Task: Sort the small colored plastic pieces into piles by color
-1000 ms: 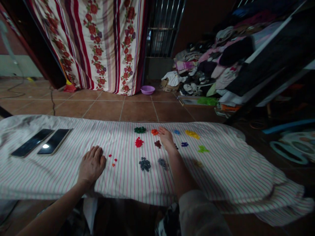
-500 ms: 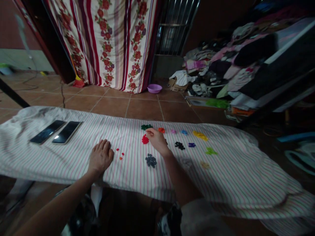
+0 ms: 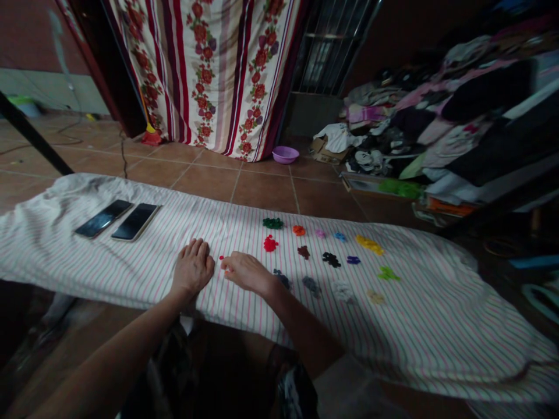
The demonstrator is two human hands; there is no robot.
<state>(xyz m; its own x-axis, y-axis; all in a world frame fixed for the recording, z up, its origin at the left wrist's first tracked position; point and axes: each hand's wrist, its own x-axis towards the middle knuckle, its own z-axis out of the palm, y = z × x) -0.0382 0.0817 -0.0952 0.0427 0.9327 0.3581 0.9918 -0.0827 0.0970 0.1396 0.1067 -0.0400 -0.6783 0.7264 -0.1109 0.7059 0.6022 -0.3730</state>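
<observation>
My left hand lies flat, palm down, on the striped cloth, holding nothing. Just right of it, my right hand is low over the cloth with thumb and fingers pinched together. Whatever sits in the pinch is too small to make out. A small red piece lies by the fingertips, and a bit of red shows under them. Beyond this hand is a pile of red pieces, with dark green pieces behind it. The forearm partly covers a dark grey pile.
More small piles lie to the right: orange, brown, black, grey, yellow and lime green. Two phones rest at the left. A purple basin stands on the tiled floor by the curtain.
My right hand has come back from the red and green piles to the loose red pieces beside my left hand. My left hand stays flat on the cloth. The view has shifted slightly.
</observation>
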